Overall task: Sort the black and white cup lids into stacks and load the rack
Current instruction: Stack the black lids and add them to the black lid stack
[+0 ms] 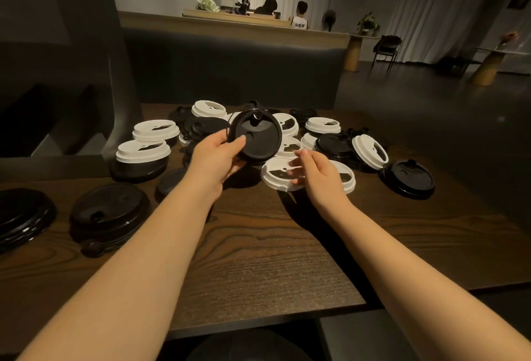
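We are holding a round black plastic lid (255,136) tilted up in our left hand (214,156), thumb across its face. Our right hand (313,172), fingers loosely spread, is hiding part of the white round plastic lid (275,171) under it. Beyond both, the mixed lids are blurring together in dim light.
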`<state>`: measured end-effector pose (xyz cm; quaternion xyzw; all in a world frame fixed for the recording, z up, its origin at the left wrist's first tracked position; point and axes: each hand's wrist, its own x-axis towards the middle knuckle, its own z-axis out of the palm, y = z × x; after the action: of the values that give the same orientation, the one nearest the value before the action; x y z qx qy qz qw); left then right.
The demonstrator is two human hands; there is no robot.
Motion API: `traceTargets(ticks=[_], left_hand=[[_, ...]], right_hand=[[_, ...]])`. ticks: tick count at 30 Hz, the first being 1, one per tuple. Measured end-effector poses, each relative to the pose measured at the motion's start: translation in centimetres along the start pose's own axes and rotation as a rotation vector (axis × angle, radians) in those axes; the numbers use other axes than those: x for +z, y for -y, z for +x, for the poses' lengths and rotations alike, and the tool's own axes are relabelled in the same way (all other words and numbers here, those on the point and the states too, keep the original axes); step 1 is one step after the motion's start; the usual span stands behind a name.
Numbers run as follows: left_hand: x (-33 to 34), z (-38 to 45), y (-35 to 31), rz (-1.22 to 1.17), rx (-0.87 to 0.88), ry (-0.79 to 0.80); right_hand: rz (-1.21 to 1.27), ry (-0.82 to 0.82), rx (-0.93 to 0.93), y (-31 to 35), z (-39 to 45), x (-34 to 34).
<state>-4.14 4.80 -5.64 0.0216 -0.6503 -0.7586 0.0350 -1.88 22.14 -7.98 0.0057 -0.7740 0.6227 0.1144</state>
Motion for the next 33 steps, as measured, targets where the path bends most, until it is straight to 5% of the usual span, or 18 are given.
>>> traceTargets(ticks=[16, 20, 27, 33], left_hand=[[-6.2, 1.9, -1.6, -0.108, -0.042, -0.101], [-6.4, 1.8, -1.8, -0.17, -0.076, -0.106], [-6.0, 1.7, -1.8, -0.189, -0.106, -0.076], [-5.6, 1.9, -1.3, -0.235, -0.134, -0.056]], right_hand=[[-0.137, 0.577, -0.02, 2.5, -1.6, 9.3], [-0.218, 0.586, -0.098, 2.1, -1.4, 8.3], [-0.133, 0.363, -0.098, 1.7, -0.9, 5.3], [-0.739, 0.626, -0.208, 1.3, -0.8, 4.7]])
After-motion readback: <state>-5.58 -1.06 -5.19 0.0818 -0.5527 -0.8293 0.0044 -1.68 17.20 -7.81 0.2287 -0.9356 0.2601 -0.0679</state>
